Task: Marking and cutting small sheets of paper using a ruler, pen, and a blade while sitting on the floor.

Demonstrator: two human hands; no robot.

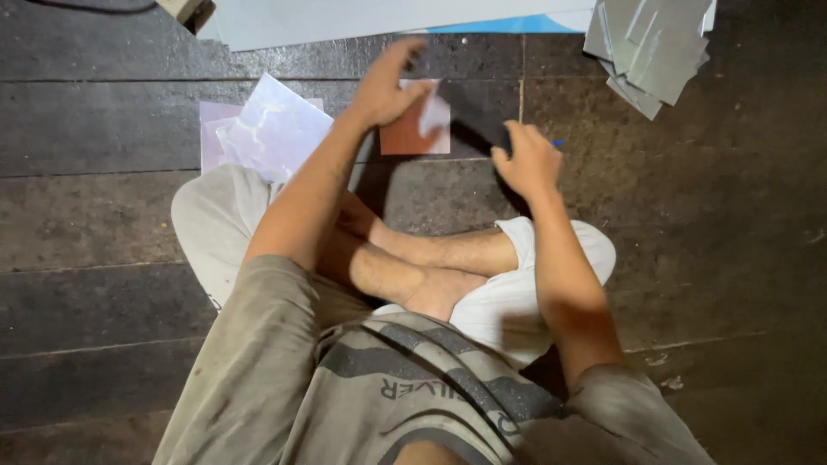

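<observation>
I sit cross-legged on a dark plank floor (103, 129). My left hand (388, 84) reaches forward and rests with spread fingers on a small brown card (409, 136) that has a pale patch at its upper right. My right hand (527, 161) hovers just right of the card with its fingers curled; a bit of blue (557, 143) shows beyond it, and whether the hand holds it is hidden. My bare legs and white shorts (508, 301) lie below both hands.
Pale marbled sheets (271, 129) lie on the floor to the left of the card. A stack of grey sheets (655, 47) sits at the top right. A large light panel with a blue strip (370, 19) runs along the top edge.
</observation>
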